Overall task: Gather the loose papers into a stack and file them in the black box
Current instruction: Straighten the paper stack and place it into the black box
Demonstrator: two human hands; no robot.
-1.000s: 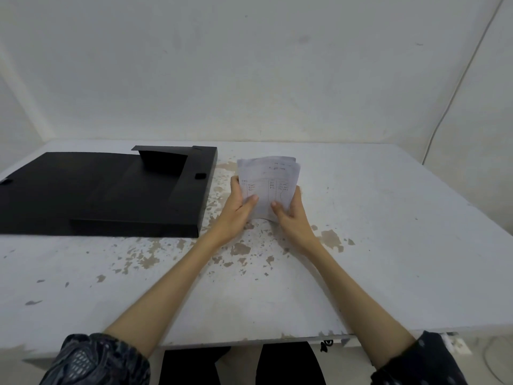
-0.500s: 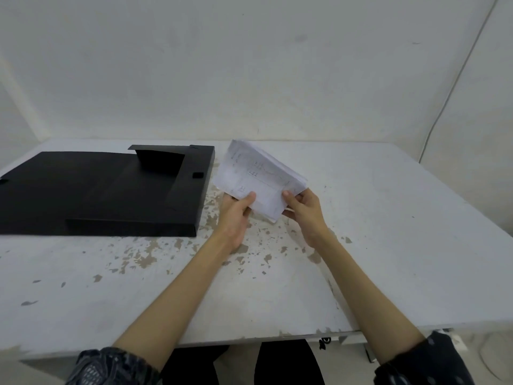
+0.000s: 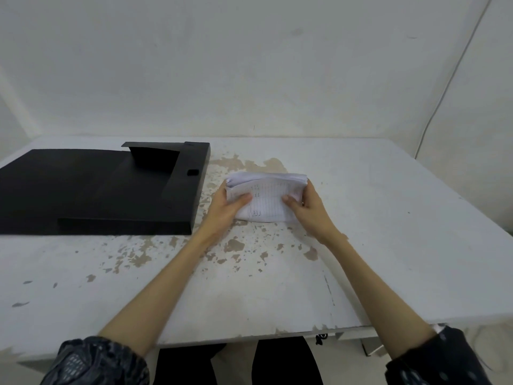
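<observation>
A stack of white papers (image 3: 267, 198) with printed tables stands on its long edge on the table, leaning toward me. My left hand (image 3: 225, 209) grips its left end, thumb on the front sheet. My right hand (image 3: 309, 209) grips the right end the same way. The black box (image 3: 116, 195) lies open and flat on the table to the left of the papers, its lid spread out further left and a flap raised at the back.
The white table (image 3: 388, 232) has chipped paint with brown patches around the papers. A wall rises behind its far edge and a thin cable (image 3: 444, 87) runs down the wall at right. The table's near edge is just above my sleeves.
The stack, held upright a second ago then tilted in the air, has been turned sideways and lowered so its long edge rests on the table. Both hands kept hold of it.
</observation>
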